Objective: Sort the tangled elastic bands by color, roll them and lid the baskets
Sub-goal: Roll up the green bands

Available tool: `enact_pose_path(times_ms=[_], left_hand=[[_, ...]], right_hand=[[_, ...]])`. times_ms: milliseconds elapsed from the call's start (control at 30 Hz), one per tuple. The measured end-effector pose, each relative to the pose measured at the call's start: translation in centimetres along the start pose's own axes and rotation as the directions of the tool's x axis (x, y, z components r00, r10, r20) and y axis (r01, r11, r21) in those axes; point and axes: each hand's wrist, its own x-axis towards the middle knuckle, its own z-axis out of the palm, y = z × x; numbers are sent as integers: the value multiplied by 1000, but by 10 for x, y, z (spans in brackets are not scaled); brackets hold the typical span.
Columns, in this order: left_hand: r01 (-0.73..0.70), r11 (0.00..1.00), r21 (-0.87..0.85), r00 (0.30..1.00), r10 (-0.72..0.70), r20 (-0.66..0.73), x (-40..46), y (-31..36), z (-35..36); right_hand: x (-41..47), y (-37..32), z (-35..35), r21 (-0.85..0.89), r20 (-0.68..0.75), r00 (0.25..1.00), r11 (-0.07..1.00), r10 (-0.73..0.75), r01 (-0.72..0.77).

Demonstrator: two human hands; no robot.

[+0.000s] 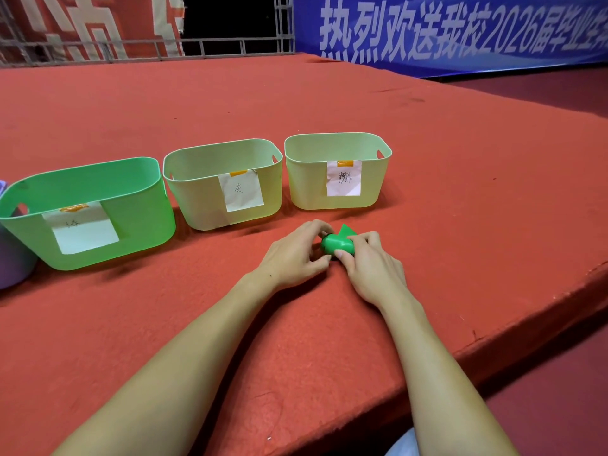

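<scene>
A green elastic band (336, 244), wound into a small roll with a loose end sticking up, sits on the red carpeted platform (296, 110) between both hands. My left hand (296, 255) pinches its left side and my right hand (370, 264) pinches its right side. Behind them stand three open baskets with paper labels: a green basket (144, 218) at the left, a pale yellow basket (197, 199) in the middle and a second pale yellow basket (306, 179) at the right. No lids are in view.
A purple container (13, 261) shows partly at the far left edge. The platform drops off along its right and front edge (513, 330) to a darker floor. A blue banner (460, 28) and a metal frame (230, 51) stand at the back.
</scene>
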Motion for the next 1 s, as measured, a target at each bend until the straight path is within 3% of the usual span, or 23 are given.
enact_pose_path(times_ms=[400,833,1000], left_hand=[[5,999,53,1000,-6,12,24,-8,-6],[107,976,189,970,-144,196,53,-9,-3],[129,978,165,980,-152,132,50,-4,-1]], right_hand=[[3,-3,-1,79,-120,993,997,2,7],[20,0,10,23,-115,993,999,25,-23],[25,-1,5,45,-125,992,999,18,-13]])
